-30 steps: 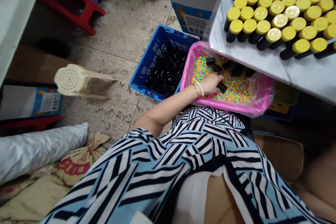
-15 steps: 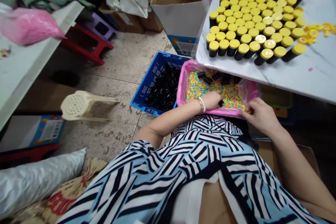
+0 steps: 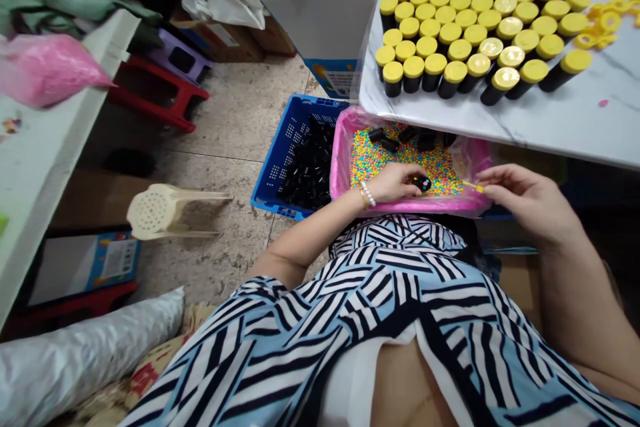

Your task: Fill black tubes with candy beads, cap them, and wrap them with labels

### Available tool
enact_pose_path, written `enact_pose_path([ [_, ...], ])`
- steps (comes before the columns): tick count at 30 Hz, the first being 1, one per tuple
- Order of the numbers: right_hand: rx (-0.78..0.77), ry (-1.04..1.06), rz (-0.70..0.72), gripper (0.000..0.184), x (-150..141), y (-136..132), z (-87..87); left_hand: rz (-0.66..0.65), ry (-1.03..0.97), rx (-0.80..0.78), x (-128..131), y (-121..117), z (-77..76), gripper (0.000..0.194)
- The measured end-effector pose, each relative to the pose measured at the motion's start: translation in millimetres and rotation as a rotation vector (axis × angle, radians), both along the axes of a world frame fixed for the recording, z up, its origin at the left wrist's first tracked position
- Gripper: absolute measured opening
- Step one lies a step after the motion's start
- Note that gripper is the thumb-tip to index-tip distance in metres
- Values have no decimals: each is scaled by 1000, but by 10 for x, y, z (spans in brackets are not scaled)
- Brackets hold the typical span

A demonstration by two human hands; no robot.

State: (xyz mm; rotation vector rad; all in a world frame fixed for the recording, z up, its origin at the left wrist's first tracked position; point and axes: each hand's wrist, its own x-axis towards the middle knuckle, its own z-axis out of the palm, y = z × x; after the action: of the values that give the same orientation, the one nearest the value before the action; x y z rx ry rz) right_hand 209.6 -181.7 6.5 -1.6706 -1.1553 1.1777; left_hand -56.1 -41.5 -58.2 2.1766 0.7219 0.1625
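Head view: left hand (image 3: 397, 183) has a grasp on a black tube (image 3: 423, 183), held low over the near part of the pink tub (image 3: 337, 167). Tube is tilted, mouth facing right, coloured bits showing at that end. Bracelets (image 3: 367, 193) on the left wrist. Right hand (image 3: 530, 197) pinches a small slim yellow piece (image 3: 474, 187) between thumb and fingers, at the tub's right end, tip pointing left toward the tube. Piece and tube are apart. Exact shape of the piece: too small to tell.

Tub is lined with clear plastic and holds multicoloured beads (image 3: 367, 163); loose black tubes (image 3: 390, 145) lie on the beads along the far side. Blue crate (image 3: 267, 183) sits just left of the tub, with a pile of black tubes (image 3: 310, 167) in it.

Marble-pattern table (image 3: 540, 127) overhangs the tub's far right edge. On it: yellow-capped tubes (image 3: 455, 73) packed in rows, nearly all upright, plus a heap of yellow rings (image 3: 607, 20) to their right. Cardboard box (image 3: 325, 20) stands left of the table. Cream stool (image 3: 150, 212) lies on its side on the floor, well left.
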Motion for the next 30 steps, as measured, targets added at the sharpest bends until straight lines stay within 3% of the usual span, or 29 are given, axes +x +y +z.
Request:
enact_pose_path([
  [2, -16, 204, -81, 43, 53, 8, 22, 48, -75, -99, -52, -12, 36, 41],
  [5, -104, 431, -89, 50, 69, 23, 20, 30, -147, -123, -70, -28, 45, 39],
  [9, -170, 577, -69, 55, 40, 35, 16, 4, -46, 136, -19, -3, -70, 38],
  [13, -113, 577, -76, 49, 12, 48, 41, -182, 148, 424, 62, 17, -181, 21],
  [18, -129, 491, -71, 41, -46, 25, 92, -320, 202, 538, 148, -31, -199, 24],
  [21, -108, 495, -85, 43, -33, -1, 130, -340, 150, 478, 138, -44, -185, 23],
  [25, -93, 518, -167, 47, 84, -2, 129, -329, 26, 257, 88, -14, -155, 29],
  [30, -62, 533, -316, 43, 233, 56, 6, -137, -111, -4, 28, 18, -43, 31],
])
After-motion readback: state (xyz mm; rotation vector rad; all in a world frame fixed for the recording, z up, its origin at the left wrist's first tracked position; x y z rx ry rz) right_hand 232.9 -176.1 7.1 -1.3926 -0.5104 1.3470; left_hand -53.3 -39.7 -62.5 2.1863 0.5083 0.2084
